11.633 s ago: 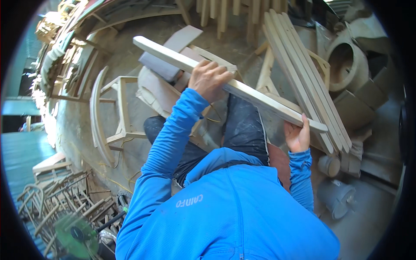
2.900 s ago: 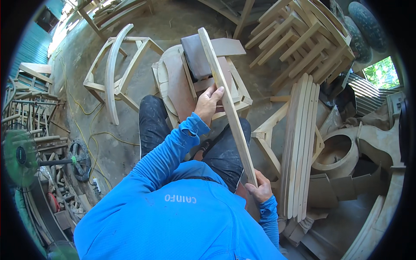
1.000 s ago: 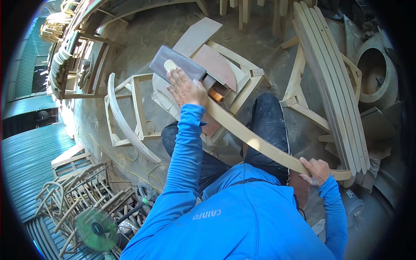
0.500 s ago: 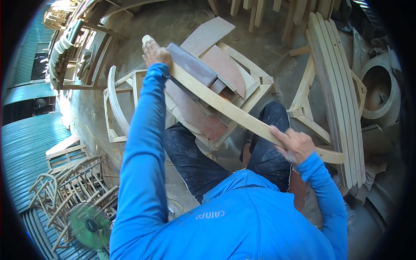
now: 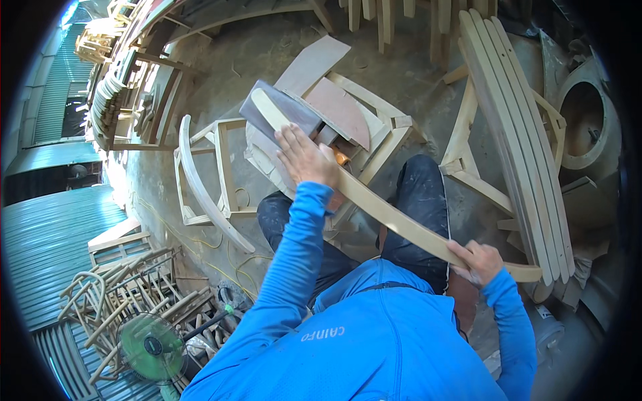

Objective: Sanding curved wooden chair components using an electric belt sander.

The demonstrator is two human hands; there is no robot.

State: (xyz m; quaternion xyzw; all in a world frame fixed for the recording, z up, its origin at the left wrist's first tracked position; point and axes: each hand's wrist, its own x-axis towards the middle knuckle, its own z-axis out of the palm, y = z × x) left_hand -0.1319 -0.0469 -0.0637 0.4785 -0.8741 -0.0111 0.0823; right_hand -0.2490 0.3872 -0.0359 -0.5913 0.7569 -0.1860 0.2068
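A long, curved pale wooden slat [image 5: 394, 217] slants across in front of me, with its rounded far end on top of the grey-brown belt of a sander [image 5: 304, 120]. An orange part of the sander [image 5: 341, 157] shows beside the slat. My left hand [image 5: 306, 159] lies palm down across the slat near the sander, its fingers stretched out and slightly apart. Toward the near right end, my right hand [image 5: 477, 261] is closed around the slat, thumb on top. The sander sits on flat board pieces [image 5: 340, 110] laid over a wooden frame [image 5: 381, 154] between my knees.
At right, several long curved slats [image 5: 515, 147] lean on a wooden frame [image 5: 468, 134]. Another frame with a curved slat [image 5: 207, 187] stands left. A green fan [image 5: 152, 345] and stacked chair frames [image 5: 114, 294] are lower left. A yellow cord [image 5: 175, 230] crosses the floor.
My left hand has slid from the slat's far end down along it toward me. The slat has shifted so its far end now lies over the sander's belt. My right hand has moved slightly right and nearer.
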